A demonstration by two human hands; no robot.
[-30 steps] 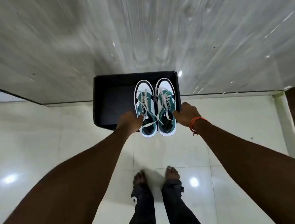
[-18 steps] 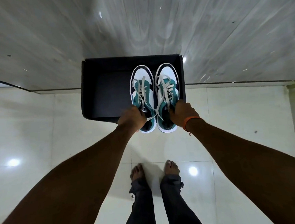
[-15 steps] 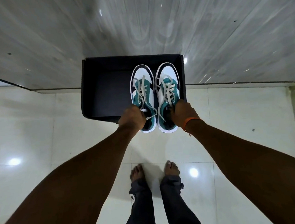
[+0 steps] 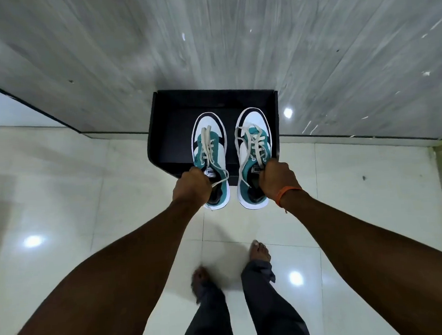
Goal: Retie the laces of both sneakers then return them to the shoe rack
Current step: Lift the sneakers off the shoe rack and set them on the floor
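The left white, teal and black lace-up sneaker (image 4: 210,157) is gripped at its tongue and collar by the closed left hand (image 4: 191,187), and the matching right sneaker (image 4: 253,157) is gripped the same way by the closed right hand (image 4: 277,180), which wears an orange wrist thread (image 4: 286,192). Loose off-white laces (image 4: 207,144) trail over both tongues, one end crossing the left fingers. Both toes point into the black open-fronted shoe rack (image 4: 159,135) against the grey wood-grain wall (image 4: 204,36), heels hanging out over the glossy cream tiled floor (image 4: 71,192).
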